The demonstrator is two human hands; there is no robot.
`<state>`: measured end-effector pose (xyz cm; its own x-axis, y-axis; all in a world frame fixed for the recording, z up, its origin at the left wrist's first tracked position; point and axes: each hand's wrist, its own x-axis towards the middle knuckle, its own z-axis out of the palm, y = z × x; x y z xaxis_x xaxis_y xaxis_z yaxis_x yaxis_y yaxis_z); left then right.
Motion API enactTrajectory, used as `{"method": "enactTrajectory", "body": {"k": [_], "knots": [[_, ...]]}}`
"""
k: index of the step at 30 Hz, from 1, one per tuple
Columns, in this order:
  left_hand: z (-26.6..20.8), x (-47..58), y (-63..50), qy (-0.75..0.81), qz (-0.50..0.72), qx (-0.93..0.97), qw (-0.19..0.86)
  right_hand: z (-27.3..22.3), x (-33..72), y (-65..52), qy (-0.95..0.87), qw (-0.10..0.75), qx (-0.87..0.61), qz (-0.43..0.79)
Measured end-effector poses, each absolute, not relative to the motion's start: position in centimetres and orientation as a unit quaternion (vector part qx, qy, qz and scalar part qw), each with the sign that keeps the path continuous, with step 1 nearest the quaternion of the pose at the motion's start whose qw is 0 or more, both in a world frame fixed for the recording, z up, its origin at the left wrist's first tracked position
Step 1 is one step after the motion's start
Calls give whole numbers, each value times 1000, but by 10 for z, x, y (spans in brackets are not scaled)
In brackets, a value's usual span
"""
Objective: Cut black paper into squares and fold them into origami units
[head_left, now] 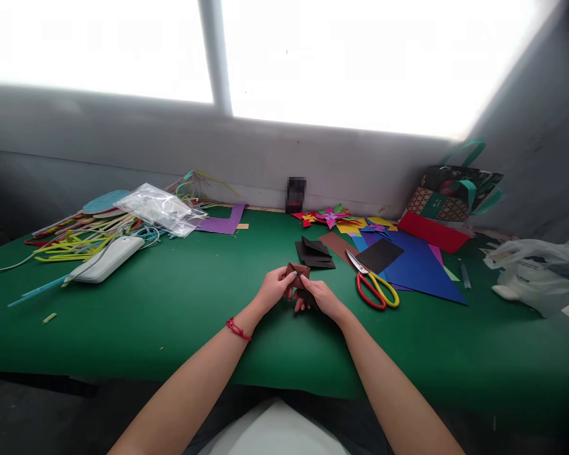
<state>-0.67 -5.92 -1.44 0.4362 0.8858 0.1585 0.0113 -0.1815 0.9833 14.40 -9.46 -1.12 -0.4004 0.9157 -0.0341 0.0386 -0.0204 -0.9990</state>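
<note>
Between my two hands is a small folded piece of brown paper (298,270), with creases meeting near its middle. My left hand (274,287) pinches its left side, thumb on top. The right side is pinched by my right hand (321,296), whose other fingers curl underneath and are partly hidden. Just beyond lie folded black papers (313,254) on the green table. To the right, scissors (370,283) with one red and one yellow handle rest partly on a brown sheet (334,243), beside a black paper square (380,254).
Colored sheets, including a large blue one (420,268), and folded paper flowers (330,217) lie at the back right. A plastic bag (540,272) and a patterned gift bag (450,196) stand farther right. On the left are pipe cleaners (76,246), a white power strip (107,259) and clear plastic (159,205).
</note>
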Motion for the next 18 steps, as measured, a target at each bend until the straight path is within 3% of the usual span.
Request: {"method": "enactTrajectory", "body": {"k": [18], "knots": [[-13, -6, -59, 320, 405, 625, 586, -16, 147, -93, -597, 379, -377, 599]]}}
